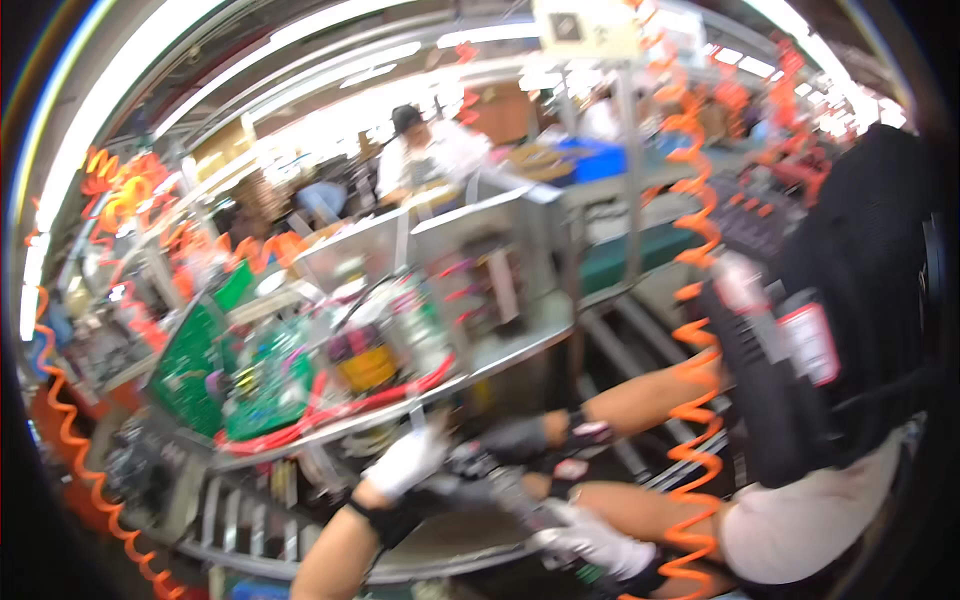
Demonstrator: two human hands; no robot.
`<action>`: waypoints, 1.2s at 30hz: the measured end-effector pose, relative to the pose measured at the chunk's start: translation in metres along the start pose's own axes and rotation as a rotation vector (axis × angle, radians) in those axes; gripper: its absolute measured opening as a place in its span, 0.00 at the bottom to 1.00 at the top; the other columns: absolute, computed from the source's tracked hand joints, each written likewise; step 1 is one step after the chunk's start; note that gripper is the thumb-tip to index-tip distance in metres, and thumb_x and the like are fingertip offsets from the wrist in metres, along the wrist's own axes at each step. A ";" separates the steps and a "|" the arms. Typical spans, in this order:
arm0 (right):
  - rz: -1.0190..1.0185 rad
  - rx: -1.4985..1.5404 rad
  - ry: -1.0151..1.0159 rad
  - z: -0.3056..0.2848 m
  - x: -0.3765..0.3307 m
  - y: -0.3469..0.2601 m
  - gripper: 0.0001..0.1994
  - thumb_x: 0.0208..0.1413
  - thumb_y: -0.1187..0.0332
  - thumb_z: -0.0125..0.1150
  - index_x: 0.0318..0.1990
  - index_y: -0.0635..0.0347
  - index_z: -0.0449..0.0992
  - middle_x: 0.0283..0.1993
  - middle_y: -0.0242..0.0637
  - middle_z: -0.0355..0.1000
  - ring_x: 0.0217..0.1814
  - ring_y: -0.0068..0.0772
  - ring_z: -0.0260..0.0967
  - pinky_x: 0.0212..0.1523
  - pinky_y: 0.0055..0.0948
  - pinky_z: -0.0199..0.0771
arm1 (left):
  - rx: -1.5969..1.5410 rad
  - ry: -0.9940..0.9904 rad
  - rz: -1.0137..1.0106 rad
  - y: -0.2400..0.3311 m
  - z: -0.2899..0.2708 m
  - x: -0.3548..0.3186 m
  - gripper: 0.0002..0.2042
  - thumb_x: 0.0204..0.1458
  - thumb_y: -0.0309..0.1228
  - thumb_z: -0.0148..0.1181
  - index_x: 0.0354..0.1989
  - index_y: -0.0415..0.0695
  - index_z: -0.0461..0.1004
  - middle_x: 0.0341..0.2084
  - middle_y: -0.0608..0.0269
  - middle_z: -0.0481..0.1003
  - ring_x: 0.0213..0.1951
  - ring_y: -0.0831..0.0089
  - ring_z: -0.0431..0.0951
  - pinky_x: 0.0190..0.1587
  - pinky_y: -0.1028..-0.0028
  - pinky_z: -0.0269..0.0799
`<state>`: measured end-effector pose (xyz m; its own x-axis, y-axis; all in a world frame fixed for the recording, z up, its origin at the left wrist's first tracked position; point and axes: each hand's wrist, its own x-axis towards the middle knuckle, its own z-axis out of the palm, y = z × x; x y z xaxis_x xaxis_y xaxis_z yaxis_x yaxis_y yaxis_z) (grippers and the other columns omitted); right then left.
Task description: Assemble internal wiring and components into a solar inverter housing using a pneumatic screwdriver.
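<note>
Grey metal housing (545,270), work below its front edge: step in hand judged as shared close handling of a grey elongated piece (515,497); for the next move, a steady hold and clear spacing among crowded hands probably needed.
Housing contents: open to view; green circuit boards (190,365) at left, one standing on edge; yellow component (368,370) near the middle; red cabling (433,380) along the front rim; dark parts in the right-hand compartment.
Co-worker (870,290): at right, in a black vest, with dark-gloved hands (515,440) beside the grey elongated piece.
Orange coiled hose (697,333): hanging in front of the co-worker's forearms.
Right grip (595,542): white-gloved, against or just beside the lower end of the piece; too blurred to tell whether clenched, released or grasping.
Left grip (408,463): white-gloved, near the housing's front edge and next to a dark glove; closure likewise impossible to tell.
Grey elongated piece: between the two white gloves, below the housing; exact kind lost to blur.
Blue bin (598,160): in the background, beyond the housing; contents not discernible.
</note>
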<state>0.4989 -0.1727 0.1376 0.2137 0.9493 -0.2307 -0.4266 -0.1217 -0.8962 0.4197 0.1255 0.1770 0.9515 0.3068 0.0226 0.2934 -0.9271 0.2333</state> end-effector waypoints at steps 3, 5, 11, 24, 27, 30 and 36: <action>-0.304 -0.162 0.039 0.002 0.009 0.002 0.31 0.52 0.60 0.67 0.60 0.61 0.63 0.38 0.31 0.69 0.34 0.24 0.67 0.35 0.24 0.70 | -0.139 0.026 -0.033 0.007 -0.005 0.003 0.21 0.59 0.26 0.45 0.59 0.30 0.63 0.50 0.33 0.71 0.48 0.45 0.76 0.48 0.59 0.74; -0.399 -0.374 0.096 0.003 0.008 0.002 0.33 0.51 0.60 0.68 0.62 0.61 0.61 0.41 0.33 0.69 0.37 0.28 0.69 0.39 0.27 0.72 | -0.107 0.091 0.064 0.009 -0.004 0.003 0.22 0.59 0.27 0.44 0.61 0.29 0.61 0.50 0.32 0.70 0.49 0.43 0.75 0.50 0.58 0.74; -0.075 -0.026 0.049 0.011 0.004 0.004 0.29 0.51 0.64 0.70 0.59 0.60 0.64 0.33 0.26 0.66 0.27 0.13 0.63 0.26 0.17 0.65 | -0.204 0.106 -0.035 -0.006 0.000 -0.010 0.21 0.62 0.38 0.48 0.61 0.41 0.66 0.45 0.34 0.74 0.46 0.41 0.75 0.47 0.55 0.71; -0.031 -0.032 0.077 0.010 0.012 -0.001 0.27 0.51 0.67 0.68 0.57 0.60 0.65 0.32 0.27 0.67 0.26 0.14 0.64 0.25 0.16 0.65 | -0.310 -0.199 -0.097 -0.012 -0.021 -0.022 0.25 0.63 0.51 0.47 0.60 0.47 0.69 0.37 0.45 0.79 0.41 0.52 0.80 0.47 0.60 0.72; -0.048 -0.034 0.075 0.009 0.014 0.000 0.28 0.51 0.68 0.68 0.59 0.60 0.64 0.33 0.27 0.68 0.27 0.14 0.65 0.27 0.17 0.66 | -0.317 -0.189 -0.126 -0.009 -0.025 -0.025 0.24 0.63 0.51 0.47 0.57 0.46 0.71 0.33 0.48 0.79 0.38 0.54 0.79 0.44 0.61 0.72; -0.044 -0.049 0.063 0.008 0.016 0.001 0.30 0.51 0.68 0.68 0.61 0.60 0.64 0.34 0.27 0.68 0.28 0.15 0.65 0.29 0.17 0.67 | -0.336 -0.167 -0.122 -0.004 -0.029 -0.030 0.22 0.62 0.50 0.50 0.50 0.44 0.75 0.28 0.53 0.78 0.32 0.57 0.77 0.39 0.64 0.71; -0.031 -0.041 0.071 0.010 0.016 0.002 0.30 0.51 0.67 0.68 0.61 0.60 0.63 0.34 0.28 0.68 0.28 0.15 0.66 0.29 0.17 0.68 | -0.570 -0.115 -0.088 0.004 -0.030 -0.034 0.20 0.59 0.48 0.56 0.38 0.41 0.77 0.20 0.55 0.75 0.24 0.62 0.73 0.31 0.65 0.68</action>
<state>0.4929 -0.1546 0.1361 0.2886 0.9301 -0.2271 -0.3823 -0.1055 -0.9180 0.3858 0.1182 0.2065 0.9392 0.3224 -0.1183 0.3056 -0.6271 0.7165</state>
